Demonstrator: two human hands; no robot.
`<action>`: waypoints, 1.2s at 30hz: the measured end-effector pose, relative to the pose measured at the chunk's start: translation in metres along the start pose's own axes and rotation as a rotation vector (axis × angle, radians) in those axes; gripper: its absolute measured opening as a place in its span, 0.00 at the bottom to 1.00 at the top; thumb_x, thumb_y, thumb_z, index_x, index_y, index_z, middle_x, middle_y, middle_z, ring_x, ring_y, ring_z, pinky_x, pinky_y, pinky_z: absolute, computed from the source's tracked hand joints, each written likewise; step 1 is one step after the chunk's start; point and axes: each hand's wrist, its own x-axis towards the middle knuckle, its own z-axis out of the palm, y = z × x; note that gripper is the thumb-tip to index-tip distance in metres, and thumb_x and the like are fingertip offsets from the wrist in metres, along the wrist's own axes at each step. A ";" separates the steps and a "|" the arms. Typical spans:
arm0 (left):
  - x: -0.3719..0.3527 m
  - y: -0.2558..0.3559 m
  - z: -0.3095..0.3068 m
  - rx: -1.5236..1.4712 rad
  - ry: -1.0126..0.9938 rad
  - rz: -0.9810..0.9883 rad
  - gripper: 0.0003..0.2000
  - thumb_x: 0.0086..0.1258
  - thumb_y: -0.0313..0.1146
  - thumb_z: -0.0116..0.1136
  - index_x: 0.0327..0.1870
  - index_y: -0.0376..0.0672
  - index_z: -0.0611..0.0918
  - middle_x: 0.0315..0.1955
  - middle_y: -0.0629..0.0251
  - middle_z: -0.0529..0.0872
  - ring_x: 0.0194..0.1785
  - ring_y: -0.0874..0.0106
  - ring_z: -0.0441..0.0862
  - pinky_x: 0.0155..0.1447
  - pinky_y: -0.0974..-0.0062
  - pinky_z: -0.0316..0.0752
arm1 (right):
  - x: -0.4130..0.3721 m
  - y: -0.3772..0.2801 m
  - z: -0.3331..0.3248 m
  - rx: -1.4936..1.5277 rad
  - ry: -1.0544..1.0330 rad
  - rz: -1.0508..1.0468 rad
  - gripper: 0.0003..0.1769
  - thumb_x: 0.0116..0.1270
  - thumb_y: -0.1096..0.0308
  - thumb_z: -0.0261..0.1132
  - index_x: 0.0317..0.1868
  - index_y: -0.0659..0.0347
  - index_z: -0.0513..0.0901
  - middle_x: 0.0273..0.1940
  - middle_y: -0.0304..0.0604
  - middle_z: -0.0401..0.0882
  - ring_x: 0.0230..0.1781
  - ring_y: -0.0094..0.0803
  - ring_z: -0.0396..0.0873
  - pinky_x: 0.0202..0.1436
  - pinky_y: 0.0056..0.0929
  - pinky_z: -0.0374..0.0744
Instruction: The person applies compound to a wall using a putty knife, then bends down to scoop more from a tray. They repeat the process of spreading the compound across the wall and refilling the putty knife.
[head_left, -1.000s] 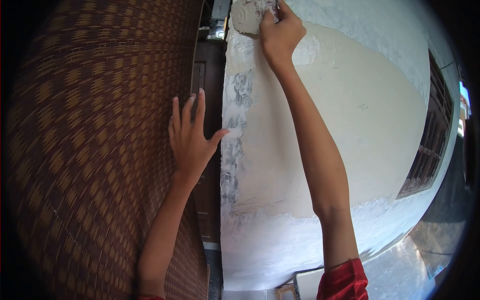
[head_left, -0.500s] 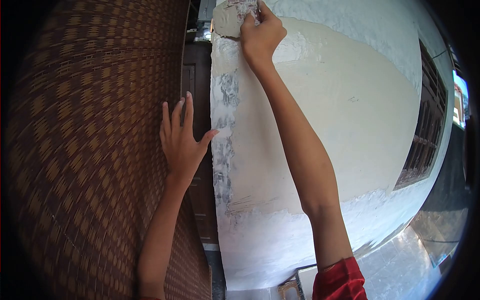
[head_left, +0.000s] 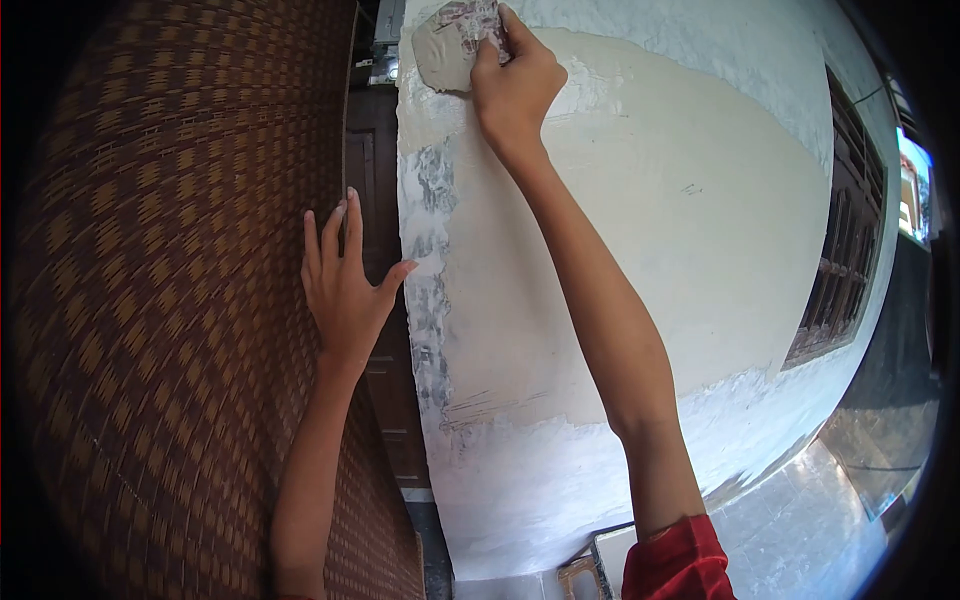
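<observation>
My right hand [head_left: 517, 85] is closed around a flat putty scraper [head_left: 450, 42], its face caked with beige putty. The scraper lies against the upper left corner of a wall [head_left: 640, 230], where a broad patch of smooth cream putty covers whitish, rougher paint. Along the wall's left edge runs a bare strip [head_left: 432, 290] with grey and white blotches. My left hand [head_left: 345, 285] is open, fingers spread upward and thumb out to the side. Its thumb reaches the wall's edge; whether it touches cannot be told.
A woven brown panel [head_left: 190, 280] stands close on the left. Behind the gap is a dark door [head_left: 385, 400]. At right the wall holds a barred window [head_left: 845, 230]. On the tiled floor [head_left: 780, 520] a frame-like object [head_left: 580, 578] sits at the wall's foot.
The whole view has shifted, so wall and hands appear further left. My right hand and the scraper sit slightly lower in view. My left hand keeps its spread pose.
</observation>
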 end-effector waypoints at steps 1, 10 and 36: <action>0.000 0.000 -0.002 -0.006 0.001 -0.010 0.51 0.58 0.78 0.45 0.78 0.51 0.61 0.69 0.54 0.69 0.78 0.45 0.52 0.69 0.37 0.57 | 0.003 0.005 -0.005 -0.109 0.113 -0.138 0.24 0.61 0.70 0.63 0.58 0.70 0.81 0.40 0.56 0.88 0.36 0.34 0.87 0.47 0.30 0.82; 0.001 -0.002 -0.001 0.034 0.016 0.007 0.53 0.54 0.74 0.57 0.78 0.51 0.59 0.69 0.55 0.69 0.77 0.44 0.54 0.69 0.38 0.59 | 0.029 0.013 -0.087 0.017 0.413 0.037 0.20 0.63 0.77 0.58 0.55 0.78 0.80 0.41 0.58 0.87 0.38 0.41 0.87 0.49 0.32 0.82; -0.001 0.000 -0.003 0.022 -0.008 -0.035 0.53 0.55 0.73 0.58 0.79 0.53 0.57 0.69 0.56 0.69 0.78 0.45 0.53 0.68 0.37 0.60 | -0.032 -0.003 -0.025 0.048 0.021 0.112 0.23 0.63 0.74 0.62 0.58 0.73 0.80 0.43 0.58 0.87 0.41 0.39 0.87 0.52 0.32 0.80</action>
